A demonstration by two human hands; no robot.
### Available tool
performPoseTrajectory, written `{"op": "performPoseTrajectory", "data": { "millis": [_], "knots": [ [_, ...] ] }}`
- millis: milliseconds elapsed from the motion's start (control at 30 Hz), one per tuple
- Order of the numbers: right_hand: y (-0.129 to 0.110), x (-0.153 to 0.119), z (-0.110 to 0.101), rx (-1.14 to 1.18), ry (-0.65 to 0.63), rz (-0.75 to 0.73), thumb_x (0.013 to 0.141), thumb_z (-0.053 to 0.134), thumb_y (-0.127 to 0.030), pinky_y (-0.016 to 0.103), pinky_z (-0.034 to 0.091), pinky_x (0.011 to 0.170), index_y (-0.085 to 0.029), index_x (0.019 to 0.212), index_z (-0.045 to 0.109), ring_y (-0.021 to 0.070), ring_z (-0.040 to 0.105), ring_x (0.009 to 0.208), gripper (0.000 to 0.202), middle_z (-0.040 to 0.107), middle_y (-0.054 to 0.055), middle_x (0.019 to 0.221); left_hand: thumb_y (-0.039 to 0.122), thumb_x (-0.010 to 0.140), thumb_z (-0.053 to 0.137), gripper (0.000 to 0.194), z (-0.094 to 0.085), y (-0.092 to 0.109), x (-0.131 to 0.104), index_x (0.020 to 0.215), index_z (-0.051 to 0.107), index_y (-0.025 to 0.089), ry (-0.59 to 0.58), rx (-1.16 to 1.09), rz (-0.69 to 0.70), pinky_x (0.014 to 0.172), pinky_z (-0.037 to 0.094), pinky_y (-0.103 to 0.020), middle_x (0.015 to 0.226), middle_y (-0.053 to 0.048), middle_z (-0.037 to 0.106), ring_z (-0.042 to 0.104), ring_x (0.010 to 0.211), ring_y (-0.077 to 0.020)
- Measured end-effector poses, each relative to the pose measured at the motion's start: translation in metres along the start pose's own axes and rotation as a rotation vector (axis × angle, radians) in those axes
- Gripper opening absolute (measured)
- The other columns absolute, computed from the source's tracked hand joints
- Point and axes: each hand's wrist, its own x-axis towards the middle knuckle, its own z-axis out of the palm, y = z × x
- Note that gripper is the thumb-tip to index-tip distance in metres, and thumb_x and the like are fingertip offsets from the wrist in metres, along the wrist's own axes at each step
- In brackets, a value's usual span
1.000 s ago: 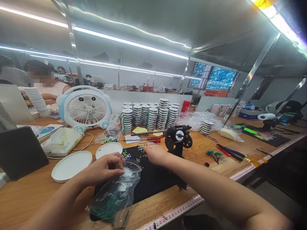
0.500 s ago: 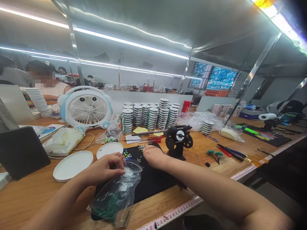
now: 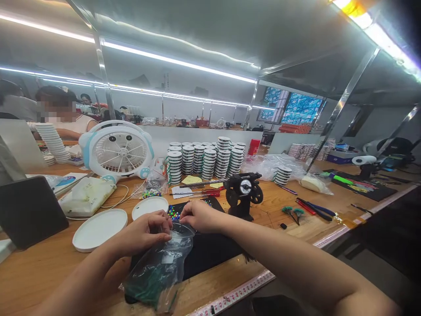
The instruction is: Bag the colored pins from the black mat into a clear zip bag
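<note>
My left hand (image 3: 151,229) is closed, its thumb and fingers pinching the upper edge of a clear zip bag (image 3: 169,250). Green strands (image 3: 148,285) lie in the lower part of the bag, which rests on a black mat (image 3: 210,254). Just to the right of the bag's mouth, my right hand (image 3: 199,216) has its fingertips pressed together. Whatever they hold is hidden or too small to name. Colourful beads (image 3: 173,213) lie on the mat beyond the hands, partly covered by my right hand.
Two white round trays (image 3: 100,229) stand at the left. Behind the mat are a black hand-crank winder (image 3: 245,193), stacked white spools (image 3: 209,164) and a white fan (image 3: 118,149). Pliers (image 3: 315,208) lie to the right. A pink tape measure (image 3: 237,294) runs along the front edge.
My right hand has come back from the beads at the mat's far side, leftward and nearer, to the bag's mouth. My left hand has stayed at the bag.
</note>
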Motion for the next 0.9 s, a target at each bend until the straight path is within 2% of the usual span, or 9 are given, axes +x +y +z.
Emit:
{"op": "performPoseTrajectory", "data": {
  "millis": [33,167,233,367,467,600,733,833,900],
  "knots": [
    [0.0,0.001,0.0,-0.001,-0.002,0.004,0.083,0.054,-0.027,0.018,0.042,0.063,-0.017,0.089,0.069,0.0117,0.061,0.076,0.019,0.069,0.003,0.085,0.038,0.079,0.059,0.023,0.0,0.0,0.0,0.069,0.06,0.017,0.001,0.0,-0.003,0.081,0.042,-0.027,0.097,-0.003,0.057,0.053,0.09,-0.0168],
    [0.016,0.005,0.001,-0.256,0.028,0.057,0.08,0.054,-0.019,0.026,0.043,0.074,-0.016,0.089,0.07,0.0191,0.06,0.088,0.018,0.067,0.008,0.094,0.039,0.078,0.06,0.024,-0.001,0.002,-0.001,0.069,0.06,0.017,-0.019,-0.002,0.003,0.082,0.042,-0.027,0.095,-0.003,0.058,0.053,0.089,-0.0169],
    [0.026,0.006,0.004,-0.296,0.007,0.042,0.077,0.056,-0.016,0.029,0.043,0.076,-0.014,0.088,0.068,0.0221,0.06,0.09,0.017,0.065,0.011,0.096,0.039,0.078,0.06,0.024,-0.001,0.002,0.0,0.069,0.059,0.017,-0.024,-0.011,0.007,0.082,0.042,-0.027,0.094,-0.003,0.058,0.053,0.089,-0.0171],
    [0.038,0.005,0.013,-0.327,-0.01,-0.006,0.078,0.054,-0.015,0.03,0.043,0.079,-0.013,0.09,0.065,0.0216,0.06,0.091,0.016,0.065,0.011,0.094,0.038,0.078,0.061,0.024,-0.001,0.002,0.001,0.069,0.059,0.017,-0.025,-0.008,0.007,0.081,0.042,-0.027,0.093,-0.003,0.058,0.053,0.089,-0.0171],
    [0.035,0.004,0.014,-0.309,-0.007,-0.007,0.079,0.054,-0.014,0.028,0.043,0.078,-0.012,0.089,0.064,0.0206,0.06,0.09,0.015,0.065,0.012,0.093,0.039,0.078,0.061,0.024,0.0,0.0,0.001,0.068,0.06,0.017,-0.022,-0.005,0.006,0.082,0.042,-0.028,0.094,-0.003,0.058,0.053,0.089,-0.017],
    [0.014,0.001,0.007,-0.22,0.005,0.003,0.083,0.051,-0.022,0.024,0.042,0.071,-0.016,0.088,0.065,0.0164,0.059,0.087,0.016,0.067,0.006,0.092,0.038,0.078,0.061,0.024,0.0,-0.001,0.001,0.069,0.061,0.017,-0.027,-0.007,-0.006,0.083,0.042,-0.028,0.095,-0.003,0.057,0.053,0.089,-0.0171],
    [0.001,0.001,0.0,-0.058,-0.004,-0.076,0.082,0.054,-0.025,0.022,0.042,0.073,-0.019,0.092,0.068,0.0148,0.059,0.087,0.018,0.066,0.003,0.093,0.038,0.079,0.06,0.023,0.0,0.0,0.001,0.069,0.06,0.017,-0.011,-0.007,-0.019,0.08,0.043,-0.027,0.094,-0.002,0.057,0.053,0.089,-0.0167],
    [0.009,0.003,-0.001,-0.227,-0.009,-0.072,0.077,0.061,-0.022,0.027,0.043,0.078,-0.017,0.104,0.065,0.02,0.057,0.096,0.028,0.062,0.009,0.104,0.038,0.079,0.06,0.024,-0.001,0.002,0.001,0.068,0.059,0.017,-0.016,0.01,-0.018,0.081,0.042,-0.027,0.093,-0.002,0.057,0.053,0.088,-0.0166],
    [0.019,0.004,0.001,-0.346,-0.079,-0.106,0.075,0.062,-0.019,0.028,0.043,0.077,-0.017,0.109,0.062,0.0209,0.057,0.096,0.034,0.059,0.01,0.107,0.038,0.079,0.06,0.024,-0.001,0.003,0.001,0.068,0.059,0.017,-0.027,0.017,-0.019,0.081,0.042,-0.028,0.093,-0.002,0.057,0.053,0.087,-0.0166]
  ]
}}
